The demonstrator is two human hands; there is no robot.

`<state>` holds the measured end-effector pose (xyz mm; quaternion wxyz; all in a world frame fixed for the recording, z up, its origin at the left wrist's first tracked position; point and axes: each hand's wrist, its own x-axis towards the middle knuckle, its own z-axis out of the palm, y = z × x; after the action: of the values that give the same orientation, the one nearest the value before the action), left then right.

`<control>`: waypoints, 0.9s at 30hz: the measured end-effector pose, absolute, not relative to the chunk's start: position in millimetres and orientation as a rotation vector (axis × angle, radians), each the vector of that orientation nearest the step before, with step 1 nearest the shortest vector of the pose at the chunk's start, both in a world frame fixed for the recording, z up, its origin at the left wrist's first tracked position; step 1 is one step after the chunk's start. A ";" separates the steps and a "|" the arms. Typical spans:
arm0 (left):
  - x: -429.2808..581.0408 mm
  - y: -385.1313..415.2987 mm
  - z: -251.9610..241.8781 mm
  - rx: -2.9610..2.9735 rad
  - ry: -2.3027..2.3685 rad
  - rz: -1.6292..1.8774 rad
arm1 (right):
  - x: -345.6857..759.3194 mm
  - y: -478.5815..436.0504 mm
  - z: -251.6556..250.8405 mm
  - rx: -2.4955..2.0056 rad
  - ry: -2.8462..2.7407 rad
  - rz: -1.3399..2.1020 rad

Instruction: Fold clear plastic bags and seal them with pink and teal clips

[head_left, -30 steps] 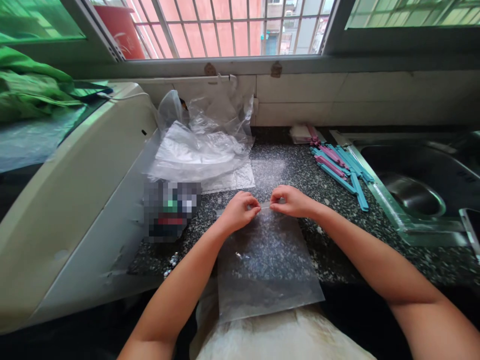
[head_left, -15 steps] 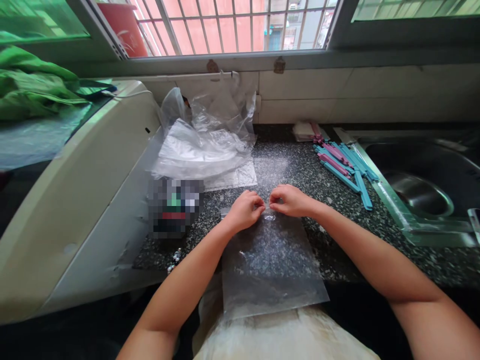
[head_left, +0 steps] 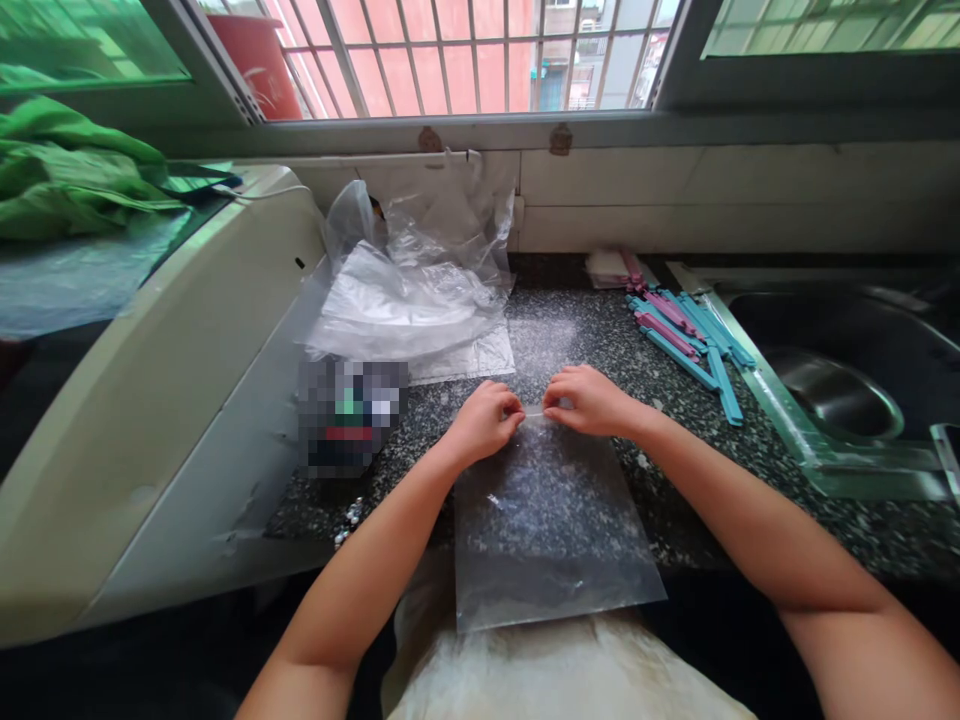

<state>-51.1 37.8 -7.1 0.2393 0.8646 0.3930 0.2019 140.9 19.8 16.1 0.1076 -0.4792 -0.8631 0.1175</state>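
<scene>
A clear plastic bag (head_left: 555, 530) lies flat on the speckled dark countertop, its lower end reaching over the front edge toward my body. My left hand (head_left: 487, 420) pinches the bag's far edge between thumb and fingers. A short way to the right, my right hand (head_left: 589, 400) grips the same edge in a similar pinch. Between the two hands a narrow strip of that edge shows. The exact fingertip contact is partly hidden by the curled fingers.
More clear plastic bags (head_left: 412, 300) are heaped at the back left. Blue and pink sealing clips (head_left: 686, 330) lie in a pile beside the metal sink (head_left: 825, 370) on the right. A white appliance (head_left: 187, 350) stands left, with green cloth (head_left: 75, 180) on top. A blurred-out item (head_left: 349, 415) sits nearby.
My hands have drawn slightly apart along the bag's far edge, exposing more of it between them. The bag has shifted a little to the right.
</scene>
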 end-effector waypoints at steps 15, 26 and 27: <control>-62.2 42.2 0.2 2.348 1.078 0.558 | 149.5 20.2 15.6 -1.344 -2.535 0.261; -60.6 41.7 0.2 2.362 1.064 0.611 | 146.5 22.7 11.6 -1.295 -2.491 0.312; -62.2 42.6 0.8 2.351 1.075 0.615 | 148.6 23.0 11.9 -1.296 -2.485 0.309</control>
<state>-62.2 42.6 0.8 0.2398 0.8590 0.3926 0.2245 148.6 23.0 11.9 0.1604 -0.4538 -0.8699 0.1083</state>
